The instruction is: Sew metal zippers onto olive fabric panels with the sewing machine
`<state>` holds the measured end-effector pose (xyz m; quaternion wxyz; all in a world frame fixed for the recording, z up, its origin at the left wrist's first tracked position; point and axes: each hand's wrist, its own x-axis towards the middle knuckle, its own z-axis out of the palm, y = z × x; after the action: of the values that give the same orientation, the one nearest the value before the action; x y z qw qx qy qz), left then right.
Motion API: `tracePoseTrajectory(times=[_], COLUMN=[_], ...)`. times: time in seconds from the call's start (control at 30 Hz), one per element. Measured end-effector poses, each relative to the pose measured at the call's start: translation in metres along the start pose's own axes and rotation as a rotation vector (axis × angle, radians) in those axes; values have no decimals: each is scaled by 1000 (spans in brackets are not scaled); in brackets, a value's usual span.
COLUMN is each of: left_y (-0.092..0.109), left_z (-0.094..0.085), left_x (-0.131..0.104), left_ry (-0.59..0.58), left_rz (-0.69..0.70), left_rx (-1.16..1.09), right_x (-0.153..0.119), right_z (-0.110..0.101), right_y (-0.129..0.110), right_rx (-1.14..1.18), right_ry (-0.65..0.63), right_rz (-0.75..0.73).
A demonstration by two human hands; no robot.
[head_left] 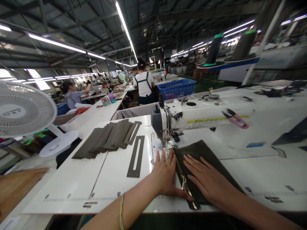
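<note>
Touching one partly hidden dark sheet [203, 150] and one zipper [184, 183] with left hand [165, 176] and right hand [205, 179], spread flat.

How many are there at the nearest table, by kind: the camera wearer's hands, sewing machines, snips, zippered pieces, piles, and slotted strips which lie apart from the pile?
Left hand and right hand: 2
Sewing machine: 1
Snips: 1
Zippered piece: 1
Pile: 1
Slotted strip apart: 1
Total: 7
</note>
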<state>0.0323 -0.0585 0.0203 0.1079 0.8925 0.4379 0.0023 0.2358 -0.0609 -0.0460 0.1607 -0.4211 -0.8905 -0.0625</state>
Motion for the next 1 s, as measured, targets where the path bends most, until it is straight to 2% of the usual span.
tracePoseTrajectory(times=[0.17, 0.3, 0.33, 0.37, 0.5, 0.67, 0.73, 0.8, 0.87, 0.93, 1.0], left_y=[0, -3, -3, -3, 8, 28, 27, 16, -3, -24, -42], left_z=[-8, -8, -8, -9, -8, 18, 26, 23, 11, 0, 0], left_x=[3, 3, 3, 2, -13, -48, -60, -72, -84, -97, -112], left_ry=[-22, -25, -23, -21, 58, 129, 146, 170, 226, 311, 355], left_rz=[-16, -10, -7, -3, 25, 161, 258, 294, 161, -90, -268], left_rx=[18, 6, 1, 0, 35, -16, -57, -78, -29, 101, 219], right_x=[27, 28, 26, 24, 17, 16, 19, 22, 23, 24, 25], right_z=[6, 10, 10, 9, 10, 15, 14, 12, 13, 15, 18], right_y=[19, 27, 26, 23, 7, 1, 1, -1, -4, -6, -5], right_rx=[10, -98, -128, -147, -123, -47, -10, 16, 22, 17, 21], right_ry=[-37, -2, 23, 48, 82, 70, 64, 45, 30, 26, 23], right_rz=[151, 361, 366, 326, 0, 15, 2, -44, -79, -68, -40])
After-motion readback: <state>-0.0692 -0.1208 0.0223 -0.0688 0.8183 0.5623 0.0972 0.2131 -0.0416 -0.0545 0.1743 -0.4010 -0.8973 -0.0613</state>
